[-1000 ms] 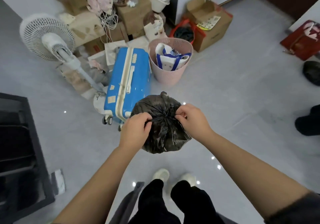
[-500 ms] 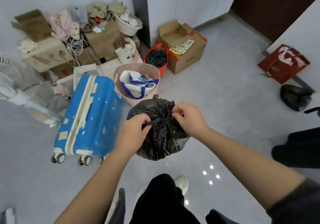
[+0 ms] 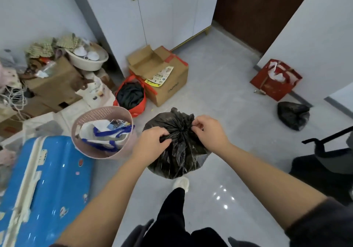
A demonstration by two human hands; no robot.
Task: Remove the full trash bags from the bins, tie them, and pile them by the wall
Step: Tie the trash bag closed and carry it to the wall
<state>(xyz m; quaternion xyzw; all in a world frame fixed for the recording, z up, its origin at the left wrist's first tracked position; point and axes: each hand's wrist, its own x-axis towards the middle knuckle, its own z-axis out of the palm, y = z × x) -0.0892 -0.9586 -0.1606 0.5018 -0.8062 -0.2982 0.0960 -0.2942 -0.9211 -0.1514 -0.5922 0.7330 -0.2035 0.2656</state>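
**Both hands pinch the gathered neck of a black trash bag**

At the centre of the frame the person holds a full black trash bag above the grey floor, just over a white shoe. The left hand grips the bunched plastic on the left side of the neck, fingers curled around it. The right hand pinches the plastic on the right side between thumb and fingertips. The neck looks twisted tight, though whether a knot is finished cannot be told from this angle.

Just left of the bag stands a pink basket holding a white and blue tote, and a blue suitcase lies at lower left. A second black bag sits on the floor at the right, near the wall and below a red paper bag. An open cardboard box stands above centre, touching a red sack of dark cloth.
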